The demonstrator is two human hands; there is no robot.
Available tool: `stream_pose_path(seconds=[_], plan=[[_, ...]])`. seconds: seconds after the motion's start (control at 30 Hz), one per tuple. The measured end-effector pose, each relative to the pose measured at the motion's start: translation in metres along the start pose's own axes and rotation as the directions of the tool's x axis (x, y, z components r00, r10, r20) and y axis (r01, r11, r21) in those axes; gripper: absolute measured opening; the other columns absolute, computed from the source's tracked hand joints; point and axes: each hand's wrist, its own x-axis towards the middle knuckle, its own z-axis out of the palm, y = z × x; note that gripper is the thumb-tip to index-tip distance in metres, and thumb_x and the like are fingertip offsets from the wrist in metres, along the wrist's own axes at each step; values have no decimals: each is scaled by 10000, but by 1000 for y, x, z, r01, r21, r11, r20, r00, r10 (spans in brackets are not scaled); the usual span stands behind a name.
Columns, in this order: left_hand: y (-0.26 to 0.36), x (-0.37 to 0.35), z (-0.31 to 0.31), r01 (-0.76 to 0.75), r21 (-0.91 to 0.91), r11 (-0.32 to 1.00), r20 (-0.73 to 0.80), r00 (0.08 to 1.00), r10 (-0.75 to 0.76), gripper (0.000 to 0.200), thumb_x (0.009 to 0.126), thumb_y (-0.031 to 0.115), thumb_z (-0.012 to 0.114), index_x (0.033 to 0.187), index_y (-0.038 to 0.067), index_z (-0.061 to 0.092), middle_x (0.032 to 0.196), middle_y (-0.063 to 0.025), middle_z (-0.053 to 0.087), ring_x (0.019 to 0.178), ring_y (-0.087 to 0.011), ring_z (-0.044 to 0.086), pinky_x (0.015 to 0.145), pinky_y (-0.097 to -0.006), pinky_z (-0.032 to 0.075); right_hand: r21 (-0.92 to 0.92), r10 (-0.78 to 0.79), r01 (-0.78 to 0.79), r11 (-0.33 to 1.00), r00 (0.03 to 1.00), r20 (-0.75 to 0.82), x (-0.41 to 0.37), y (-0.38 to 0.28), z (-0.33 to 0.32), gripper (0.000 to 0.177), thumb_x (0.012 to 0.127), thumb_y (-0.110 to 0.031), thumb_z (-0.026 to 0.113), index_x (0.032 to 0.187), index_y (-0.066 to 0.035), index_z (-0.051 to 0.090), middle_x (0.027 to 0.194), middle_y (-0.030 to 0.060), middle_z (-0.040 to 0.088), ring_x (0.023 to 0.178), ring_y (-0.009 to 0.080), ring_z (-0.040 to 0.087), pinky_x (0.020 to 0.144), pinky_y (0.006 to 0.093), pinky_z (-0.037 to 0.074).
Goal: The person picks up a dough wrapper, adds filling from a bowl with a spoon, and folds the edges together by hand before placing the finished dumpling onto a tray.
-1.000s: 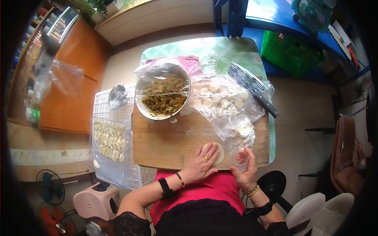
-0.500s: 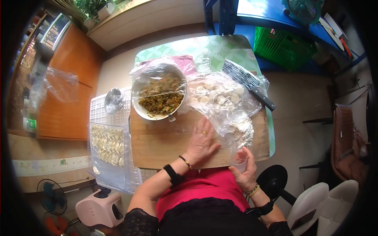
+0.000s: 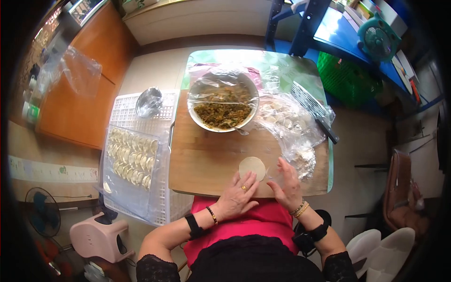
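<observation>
A thin round dough wrapper (image 3: 252, 167) lies near the front of the wooden board (image 3: 206, 164). My left hand (image 3: 238, 195) rests with outstretched fingers on its lower edge. Just right of the wrapper, my right hand (image 3: 287, 187) has its thumb and fingers curved around a clear plastic cup (image 3: 273, 175), which is hard to see against the board. A white bowl of chopped filling (image 3: 221, 116), partly covered by plastic film, stands behind, with a spoon handle (image 3: 242, 132) at its rim. Dough pieces (image 3: 286, 118) lie under a plastic sheet beside a flour pile (image 3: 306, 162).
A wide-bladed knife (image 3: 310, 105) lies at the board's right side. To the left, rows of dumplings (image 3: 131, 157) sit on a tray, near a film-covered metal bowl (image 3: 149, 102) on a white rack (image 3: 171, 204). A pink stool (image 3: 96, 237) stands at lower left.
A round wrapper now shows on the board where none was visible before. My left hand has drawn back toward the front edge, and my right hand with the cup has moved up onto the board.
</observation>
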Motion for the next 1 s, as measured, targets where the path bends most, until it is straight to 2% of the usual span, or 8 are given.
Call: stream_pose_path(seconds=[0.13, 0.23, 0.37, 0.6, 0.8, 0.87, 0.93, 1.0], plan=[[6, -11, 1, 20, -73, 997, -13, 1000, -21, 648, 857, 419, 643, 1299, -31, 497, 1426, -222, 418, 1389, -360, 326, 1124, -553, 245, -119, -127, 139, 983, 986, 105, 20, -16, 30, 752, 773, -151, 719, 1415, 13, 365, 1243, 202, 535, 1111, 353, 526, 929, 449, 410], [4, -13, 2, 36, -86, 996, 64, 997, -31, 635, 869, 426, 622, 1302, -22, 498, 1436, -211, 410, 1394, -352, 316, 1126, -551, 237, -404, -107, 173, 898, 978, 181, 20, -9, 65, 750, 806, -263, 711, 1415, 6, 367, 1268, 194, 521, 1122, 350, 521, 907, 460, 399], [3, -20, 9, 33, -69, 997, 12, 999, -33, 634, 885, 452, 586, 1312, -7, 492, 1425, -186, 420, 1392, -327, 322, 1130, -547, 226, -373, -59, 85, 924, 995, 79, 55, 9, 63, 804, 782, -403, 761, 1372, 13, 404, 1182, 181, 555, 1065, 346, 540, 911, 450, 414], [-1, -17, -1, 48, -56, 997, -71, 996, -52, 645, 883, 462, 589, 1296, -23, 492, 1371, -205, 445, 1356, -336, 362, 1138, -556, 216, -176, 76, -55, 983, 991, 113, 66, 30, 49, 800, 760, -298, 779, 1379, 30, 391, 1170, 185, 565, 1040, 338, 554, 916, 422, 428], [0, -23, 1, 17, -67, 998, -15, 1000, -18, 635, 879, 455, 596, 1280, -29, 499, 1339, -220, 458, 1336, -356, 377, 1140, -558, 210, -462, -211, 287, 839, 955, 210, 22, -10, 68, 790, 782, -274, 732, 1414, 22, 362, 1170, 182, 574, 1067, 334, 551, 902, 425, 402], [0, -27, 2, 30, -61, 998, 34, 999, -28, 631, 880, 454, 594, 1277, -29, 500, 1335, -218, 461, 1334, -354, 378, 1140, -559, 208, -494, -227, 282, 822, 959, 168, 39, -3, 71, 816, 766, -331, 751, 1404, 14, 376, 1138, 167, 587, 1050, 326, 559, 899, 431, 402], [-2, -26, 2, 19, -65, 998, -78, 997, -24, 625, 875, 446, 599, 1272, -27, 501, 1324, -220, 466, 1331, -351, 380, 1139, -555, 210, -370, -51, 69, 927, 997, 60, 68, 10, 63, 817, 752, -363, 767, 1387, -2, 401, 1112, 151, 596, 1031, 320, 568, 895, 430, 406], [-1, -21, -4, 29, -35, 999, -62, 998, -32, 629, 877, 455, 591, 1275, -24, 499, 1329, -216, 461, 1329, -349, 382, 1140, -551, 211, -377, -68, 82, 923, 996, 50, 76, 16, 57, 796, 749, -381, 771, 1366, -15, 426, 1094, 138, 604, 1018, 320, 573, 882, 426, 416]])
